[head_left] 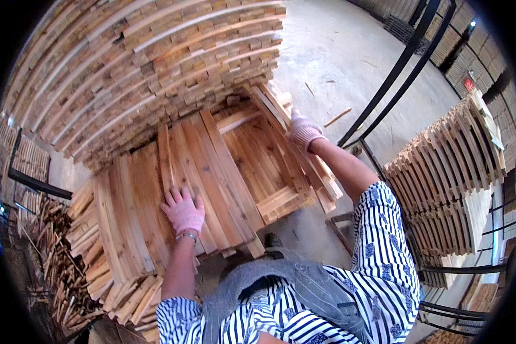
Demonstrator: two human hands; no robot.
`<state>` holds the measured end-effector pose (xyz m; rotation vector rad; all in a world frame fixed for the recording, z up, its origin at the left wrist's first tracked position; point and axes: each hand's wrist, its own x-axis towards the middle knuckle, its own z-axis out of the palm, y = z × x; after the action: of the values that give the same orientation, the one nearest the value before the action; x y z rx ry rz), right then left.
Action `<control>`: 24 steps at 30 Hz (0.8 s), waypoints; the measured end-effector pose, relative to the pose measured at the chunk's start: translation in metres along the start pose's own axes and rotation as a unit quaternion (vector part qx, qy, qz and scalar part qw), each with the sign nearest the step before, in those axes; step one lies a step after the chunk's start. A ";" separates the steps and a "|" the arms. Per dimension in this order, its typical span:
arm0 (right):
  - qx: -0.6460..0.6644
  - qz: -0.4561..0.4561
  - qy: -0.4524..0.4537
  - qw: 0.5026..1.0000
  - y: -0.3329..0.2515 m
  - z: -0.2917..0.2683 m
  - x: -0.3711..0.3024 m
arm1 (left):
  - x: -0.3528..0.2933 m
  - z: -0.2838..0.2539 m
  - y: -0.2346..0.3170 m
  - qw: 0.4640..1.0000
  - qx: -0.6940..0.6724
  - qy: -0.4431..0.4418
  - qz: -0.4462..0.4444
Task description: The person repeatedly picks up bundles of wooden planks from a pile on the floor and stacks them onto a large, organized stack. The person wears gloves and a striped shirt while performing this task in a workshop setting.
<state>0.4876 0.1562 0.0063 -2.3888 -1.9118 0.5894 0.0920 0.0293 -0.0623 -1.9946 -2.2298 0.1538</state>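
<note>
My left hand (183, 212), in a pink knit glove with a bracelet at the wrist, lies with fingers spread on a row of narrow wooden boards (133, 200). My right hand (305, 131), also gloved, is at the far right edge of the pile, closed on a wooden board (275, 114) there; its fingers are partly hidden. Between the hands, a lower layer of boards (258, 155) shows in a gap, with a short crosspiece (278, 198) at its near end. Several long strips lie side by side along the right edge.
Beyond the pile rises a tall stack of wood strips (172, 63). Loose offcuts (63, 275) heap up at the left. Another board stack (447, 178) stands at the right, near black metal bars (395, 69). Wood scraps (338, 117) lie on the concrete floor (321, 51).
</note>
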 end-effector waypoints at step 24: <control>0.061 -0.083 -0.040 0.994 -0.093 0.086 -0.032 | 0.001 -0.003 0.004 0.998 0.050 -0.042 -0.011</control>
<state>0.3685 0.1305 -0.0413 -2.1400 -2.0158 0.7762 0.0959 0.0311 -0.0600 -1.9452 -2.2443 0.3462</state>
